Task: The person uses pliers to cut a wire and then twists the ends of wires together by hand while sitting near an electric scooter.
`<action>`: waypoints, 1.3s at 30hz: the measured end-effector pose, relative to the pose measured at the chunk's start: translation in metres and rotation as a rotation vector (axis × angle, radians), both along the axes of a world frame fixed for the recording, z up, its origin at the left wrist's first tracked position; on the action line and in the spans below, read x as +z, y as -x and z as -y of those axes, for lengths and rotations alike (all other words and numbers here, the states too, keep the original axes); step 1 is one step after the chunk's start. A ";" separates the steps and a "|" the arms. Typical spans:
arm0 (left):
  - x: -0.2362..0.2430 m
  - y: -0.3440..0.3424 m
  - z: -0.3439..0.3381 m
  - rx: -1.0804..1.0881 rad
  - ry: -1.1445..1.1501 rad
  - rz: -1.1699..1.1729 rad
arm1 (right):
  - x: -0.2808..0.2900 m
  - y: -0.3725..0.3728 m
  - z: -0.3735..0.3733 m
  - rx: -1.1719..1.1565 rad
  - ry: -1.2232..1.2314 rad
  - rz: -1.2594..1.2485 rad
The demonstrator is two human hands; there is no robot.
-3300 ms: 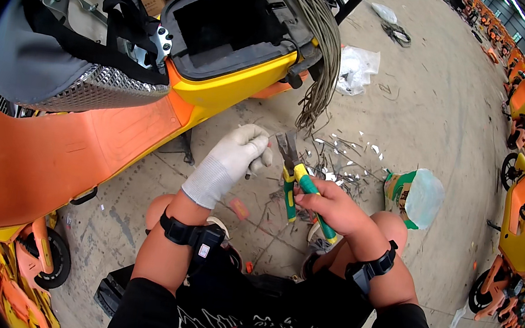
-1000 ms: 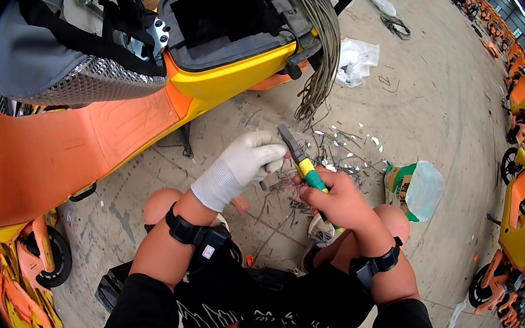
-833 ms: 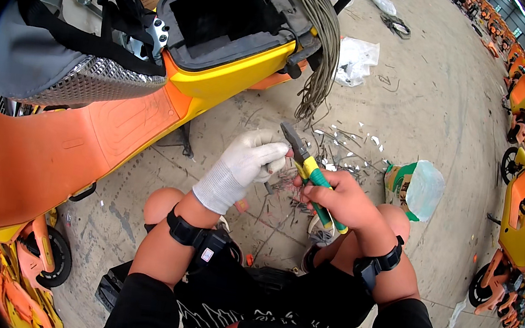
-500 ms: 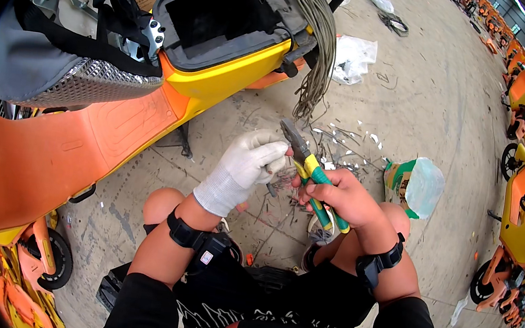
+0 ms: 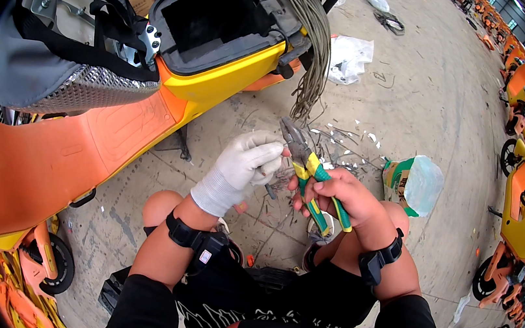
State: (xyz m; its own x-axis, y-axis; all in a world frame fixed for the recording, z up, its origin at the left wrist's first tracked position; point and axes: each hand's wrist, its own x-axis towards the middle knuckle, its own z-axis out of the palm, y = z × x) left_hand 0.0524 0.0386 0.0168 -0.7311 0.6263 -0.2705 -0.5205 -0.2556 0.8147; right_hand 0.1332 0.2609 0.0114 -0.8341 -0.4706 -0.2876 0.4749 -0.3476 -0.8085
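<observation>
My left hand [image 5: 246,165], in a white knitted glove, is pinched around something small near the pliers' jaws; I cannot make out what it is. My right hand [image 5: 337,193] is bare and grips yellow-and-green pliers [image 5: 299,147], their grey head pointing up and left beside the gloved fingertips, their handles spread apart. Cut bits of wire and white scraps [image 5: 341,137] litter the floor beyond my hands. A bundle of long grey cable or wire [image 5: 313,72] hangs from the scooter above them.
A yellow-and-orange scooter [image 5: 116,129] with an open compartment and a grey seat [image 5: 51,72] stands at the left. A green-and-clear bag [image 5: 420,187] lies to the right of my hands, a white plastic bag [image 5: 347,60] farther back. Rows of similar scooters [image 5: 518,215] line the right side.
Both hands have risen and shifted right since the oldest frame, bringing the pliers' head up beside my gloved fingertips. In the last second the pliers' handles have spread wider.
</observation>
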 end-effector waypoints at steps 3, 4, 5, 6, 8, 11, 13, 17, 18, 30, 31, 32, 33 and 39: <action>-0.004 0.003 0.002 -0.030 -0.004 -0.013 | -0.002 0.000 0.000 -0.002 0.117 -0.001; -0.004 0.004 0.002 -0.043 0.002 -0.019 | 0.002 -0.002 0.005 -0.031 0.121 -0.009; -0.004 0.004 0.001 -0.030 0.036 -0.048 | 0.005 -0.003 0.008 -0.061 0.125 -0.016; -0.003 0.005 -0.001 -0.017 0.071 -0.076 | 0.001 -0.001 0.006 -0.054 0.055 -0.052; 0.000 0.005 -0.002 0.006 0.113 -0.134 | -0.006 0.003 0.001 -0.031 -0.086 -0.127; 0.002 0.009 -0.001 0.030 0.126 -0.209 | -0.002 0.004 -0.005 0.035 -0.232 -0.056; 0.002 0.013 0.001 0.035 0.108 -0.244 | -0.009 0.001 -0.010 0.038 -0.211 -0.079; 0.000 0.021 0.011 0.118 0.132 -0.252 | -0.031 -0.002 -0.021 0.122 -0.305 -0.119; 0.000 0.025 0.015 0.118 0.161 -0.292 | -0.028 -0.002 -0.023 0.179 -0.372 -0.117; -0.009 0.036 0.018 0.083 0.383 -0.442 | -0.188 -0.003 0.033 0.689 -1.495 -0.071; -0.009 0.038 0.015 0.067 0.383 -0.438 | -0.216 -0.006 0.035 0.694 -1.586 -0.111; -0.007 0.038 0.017 0.051 0.425 -0.446 | -0.232 -0.006 0.043 0.710 -1.675 -0.170; -0.005 0.038 0.025 0.055 0.478 -0.452 | -0.240 -0.005 0.060 0.638 -1.725 -0.153; 0.004 0.035 0.032 -0.051 0.402 -0.535 | -0.460 -0.056 0.045 0.249 -1.724 -0.150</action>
State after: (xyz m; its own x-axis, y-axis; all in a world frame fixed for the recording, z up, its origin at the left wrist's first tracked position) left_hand 0.0170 0.0061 0.0204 -0.8017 0.5896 -0.0985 -0.0218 0.1357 0.9905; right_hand 0.1892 0.2158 -0.4485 -0.8598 0.1535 -0.4870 0.2713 0.9453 -0.1810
